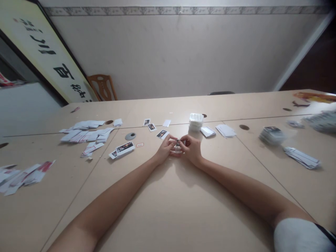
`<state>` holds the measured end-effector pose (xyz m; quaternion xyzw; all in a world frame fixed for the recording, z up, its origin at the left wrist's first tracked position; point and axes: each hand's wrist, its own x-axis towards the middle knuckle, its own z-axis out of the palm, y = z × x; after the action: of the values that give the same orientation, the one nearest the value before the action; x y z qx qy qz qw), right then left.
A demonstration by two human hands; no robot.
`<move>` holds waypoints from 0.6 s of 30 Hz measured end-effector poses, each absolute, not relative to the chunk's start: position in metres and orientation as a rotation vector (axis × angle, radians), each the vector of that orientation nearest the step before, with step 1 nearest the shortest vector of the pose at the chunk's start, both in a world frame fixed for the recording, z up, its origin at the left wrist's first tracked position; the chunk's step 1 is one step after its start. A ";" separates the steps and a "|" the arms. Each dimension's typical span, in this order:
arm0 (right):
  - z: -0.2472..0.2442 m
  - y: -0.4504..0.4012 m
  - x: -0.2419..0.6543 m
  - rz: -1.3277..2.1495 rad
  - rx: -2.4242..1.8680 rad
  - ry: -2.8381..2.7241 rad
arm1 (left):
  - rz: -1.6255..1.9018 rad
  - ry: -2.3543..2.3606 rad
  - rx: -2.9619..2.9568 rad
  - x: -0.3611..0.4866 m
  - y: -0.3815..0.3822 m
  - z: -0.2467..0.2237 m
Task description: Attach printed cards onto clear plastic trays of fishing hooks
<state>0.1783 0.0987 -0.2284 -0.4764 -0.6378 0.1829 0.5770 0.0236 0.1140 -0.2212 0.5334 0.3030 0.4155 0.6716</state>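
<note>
My left hand and my right hand meet over the middle of the table, fingers closed around the sides of a small clear plastic case. Something dark shows at its top edge between my thumbs; the fingers hide much of it. Just beyond my left hand lies a printed card with a dark picture. Past my right hand stands a stack of clear plastic cases, with a small pile of white cards beside it.
Printed cards and a grey round cap lie to the left, near heaps of white paper strips. On the right are another stack of cases, white cards and a bundle of strips.
</note>
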 end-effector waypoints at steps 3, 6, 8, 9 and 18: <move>-0.228 0.099 0.178 0.413 -1.116 -1.501 | 0.934 0.682 1.201 0.024 0.114 -0.222; -0.228 0.099 0.179 0.407 -1.108 -1.504 | 0.934 0.687 1.199 0.023 0.114 -0.223; -0.228 0.100 0.179 0.409 -1.101 -1.503 | 0.932 0.694 1.198 0.023 0.114 -0.222; -0.228 0.100 0.179 0.410 -1.099 -1.502 | 0.930 0.697 1.197 0.023 0.114 -0.222; -0.229 0.099 0.179 0.419 -1.110 -1.497 | 0.932 0.696 1.204 0.022 0.114 -0.221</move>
<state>0.1790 0.0993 -0.2285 -0.4742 -0.6397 0.1791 0.5778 0.0223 0.1141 -0.2214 0.5342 0.3088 0.4135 0.6696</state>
